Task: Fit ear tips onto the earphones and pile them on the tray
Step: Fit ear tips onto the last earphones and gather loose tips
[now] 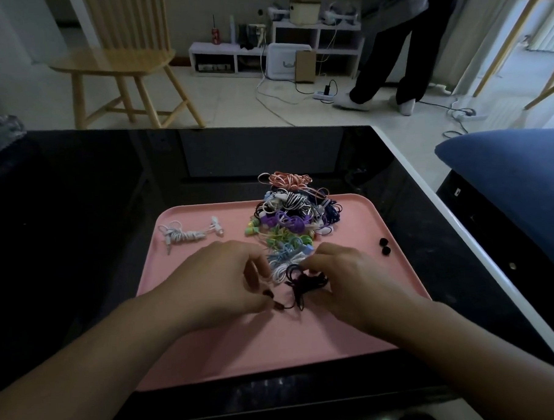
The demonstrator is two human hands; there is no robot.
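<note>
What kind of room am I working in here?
Probably a living room at home, not a workshop: a wooden chair on a tiled floor, a low white shelf unit against the wall, and a power strip with trailing cables.

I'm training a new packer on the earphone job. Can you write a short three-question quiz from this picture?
1. True or false: the coiled white earphone set lies apart from the heap of coloured earphones, on the flat pink plastic tray.
2. Multiple choice: the two small loose black ear tips lie A) near the tray's right edge, B) on the black tabletop, C) in the left hand.
3. Which earphone set are both hands working on?

Key:
1. True.
2. A.
3. The tangled black earphone set: the right hand grips its bundle and the left hand pinches one end of it.
</note>
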